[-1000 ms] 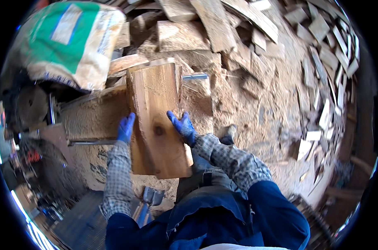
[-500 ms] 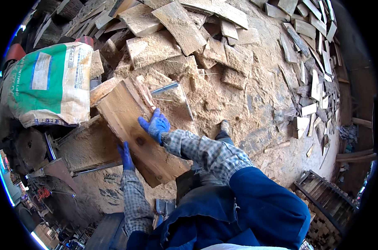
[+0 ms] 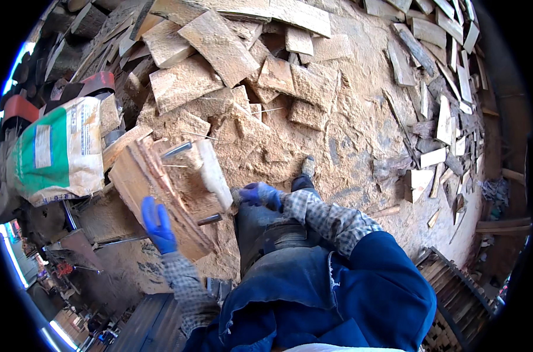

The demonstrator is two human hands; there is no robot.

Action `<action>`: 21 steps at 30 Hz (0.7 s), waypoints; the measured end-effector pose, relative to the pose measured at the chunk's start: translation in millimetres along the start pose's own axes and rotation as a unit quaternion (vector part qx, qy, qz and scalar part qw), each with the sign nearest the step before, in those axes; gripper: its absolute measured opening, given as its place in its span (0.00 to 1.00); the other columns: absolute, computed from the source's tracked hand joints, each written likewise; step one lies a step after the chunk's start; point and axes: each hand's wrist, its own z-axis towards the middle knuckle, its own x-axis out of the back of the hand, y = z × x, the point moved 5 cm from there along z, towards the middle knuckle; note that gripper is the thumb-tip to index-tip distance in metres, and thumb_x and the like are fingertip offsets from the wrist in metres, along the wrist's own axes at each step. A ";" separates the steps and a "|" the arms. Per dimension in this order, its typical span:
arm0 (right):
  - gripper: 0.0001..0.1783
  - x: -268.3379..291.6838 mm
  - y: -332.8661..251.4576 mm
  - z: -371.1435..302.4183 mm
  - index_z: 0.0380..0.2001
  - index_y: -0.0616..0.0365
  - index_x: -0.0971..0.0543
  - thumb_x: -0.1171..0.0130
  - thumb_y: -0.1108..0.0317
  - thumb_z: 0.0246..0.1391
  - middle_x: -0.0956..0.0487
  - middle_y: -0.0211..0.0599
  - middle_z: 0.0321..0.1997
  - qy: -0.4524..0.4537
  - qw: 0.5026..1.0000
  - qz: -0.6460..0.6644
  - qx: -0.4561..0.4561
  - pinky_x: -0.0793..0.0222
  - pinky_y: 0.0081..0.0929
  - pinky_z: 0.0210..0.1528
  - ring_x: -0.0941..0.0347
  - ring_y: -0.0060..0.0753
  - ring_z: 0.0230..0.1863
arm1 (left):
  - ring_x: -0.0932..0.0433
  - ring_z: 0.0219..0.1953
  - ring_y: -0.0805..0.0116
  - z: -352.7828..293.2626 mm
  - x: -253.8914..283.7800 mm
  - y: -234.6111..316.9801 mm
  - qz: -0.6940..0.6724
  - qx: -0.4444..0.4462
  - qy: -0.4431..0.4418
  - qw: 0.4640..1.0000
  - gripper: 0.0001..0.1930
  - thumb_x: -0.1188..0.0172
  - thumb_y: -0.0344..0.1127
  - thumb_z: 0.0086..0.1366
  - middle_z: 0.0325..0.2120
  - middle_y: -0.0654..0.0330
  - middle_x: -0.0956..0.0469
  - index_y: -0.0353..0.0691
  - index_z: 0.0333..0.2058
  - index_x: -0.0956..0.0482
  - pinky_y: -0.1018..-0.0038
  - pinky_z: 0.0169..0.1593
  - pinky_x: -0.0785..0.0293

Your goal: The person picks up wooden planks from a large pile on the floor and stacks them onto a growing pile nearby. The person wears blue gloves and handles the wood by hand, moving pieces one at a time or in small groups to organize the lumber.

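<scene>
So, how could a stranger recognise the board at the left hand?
Start at the green sack, far left. Right of it, partly hidden by the left hand, is the board. Unlike the dusty pile above, it has a rough, reddish-brown right edge.

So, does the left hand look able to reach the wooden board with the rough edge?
Probably yes: the left hand, its fingers spread, overlaps the wooden board in this view, and nothing visible blocks it.
</scene>
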 end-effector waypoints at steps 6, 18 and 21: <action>0.27 185.1 27.1 -37.4 0.42 0.66 0.21 0.40 0.50 0.53 0.19 0.40 0.36 0.140 0.987 0.015 0.076 0.29 0.28 0.38 0.26 0.27 0.35 | 0.25 0.49 0.63 -82.7 -208.0 22.5 -0.024 0.060 -0.331 0.941 0.22 0.38 0.35 0.61 0.48 0.54 0.25 0.32 0.52 0.29 0.70 0.52 0.29; 0.26 473.8 157.9 -148.2 0.39 0.67 0.21 0.43 0.50 0.53 0.20 0.46 0.35 0.312 0.915 -0.208 -0.151 0.30 0.33 0.41 0.24 0.37 0.38 | 0.27 0.37 0.74 -111.2 -340.4 -132.5 0.041 0.288 -0.406 0.866 0.16 0.35 0.41 0.59 0.35 0.62 0.23 0.36 0.41 0.22 0.76 0.39 0.29; 0.21 532.8 228.5 -159.8 0.36 0.67 0.21 0.40 0.55 0.53 0.22 0.37 0.29 0.325 0.925 -0.145 -0.132 0.31 0.29 0.31 0.28 0.28 0.29 | 0.28 0.35 0.74 -109.3 -400.7 -181.3 0.021 0.442 -0.393 0.806 0.14 0.36 0.41 0.60 0.34 0.64 0.23 0.37 0.38 0.21 0.75 0.39 0.30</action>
